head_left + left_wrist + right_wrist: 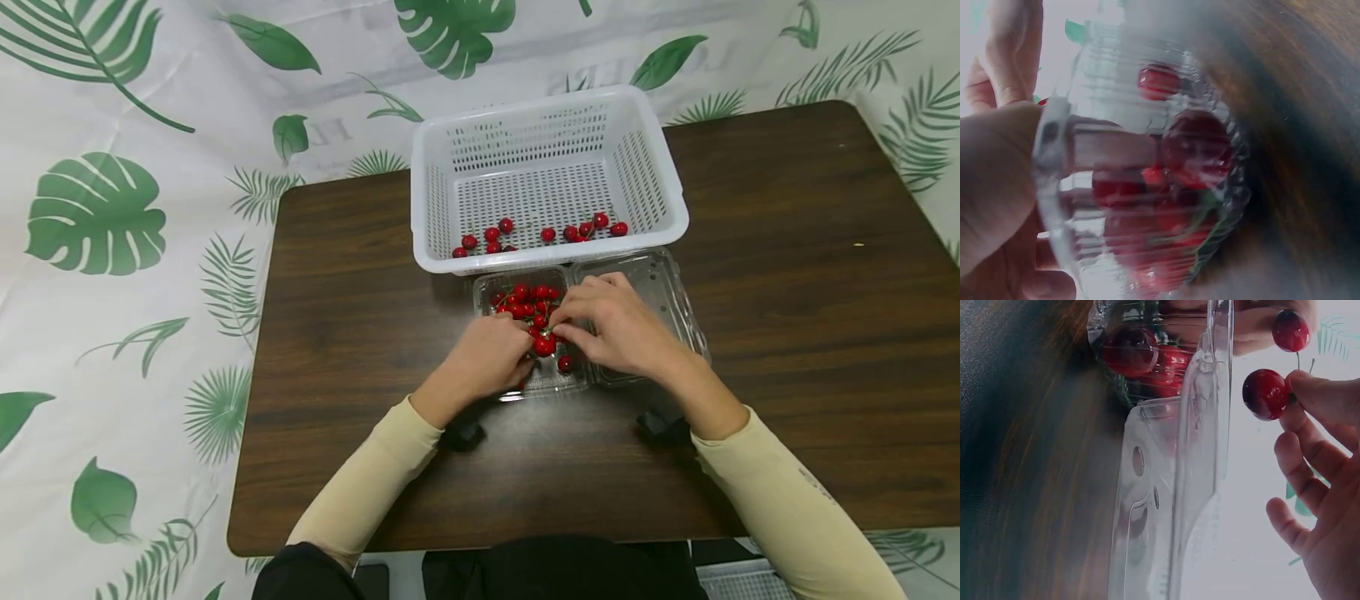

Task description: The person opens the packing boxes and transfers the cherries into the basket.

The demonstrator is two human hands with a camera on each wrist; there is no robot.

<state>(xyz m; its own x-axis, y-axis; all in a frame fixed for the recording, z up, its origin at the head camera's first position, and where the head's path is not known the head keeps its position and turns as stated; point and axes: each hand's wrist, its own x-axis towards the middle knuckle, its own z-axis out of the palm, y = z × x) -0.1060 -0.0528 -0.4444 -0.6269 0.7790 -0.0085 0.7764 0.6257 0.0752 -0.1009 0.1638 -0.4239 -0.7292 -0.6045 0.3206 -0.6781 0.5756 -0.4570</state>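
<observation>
A clear plastic clamshell box (551,383) lies open on the table with several red cherries (517,309) in its left half. My left hand (483,357) reaches over the box's left wall. Its thumb shows blurred through the wall in the left wrist view, beside the cherries; its other fingertips are partly hidden. My right hand (618,325) is above the box near the hinge. In the right wrist view its thumb and index finger pinch a dark red cherry (1265,394) by the stem end, and a second cherry (1291,330) hangs close by.
Behind the box stands a white perforated basket (551,265) with several cherries along its near side. The clamshell's lid (663,287) lies folded out to the right, close against the basket. Dark wood tabletop (810,333) extends to both sides, and a leaf-printed cloth (202,250) hangs beyond it.
</observation>
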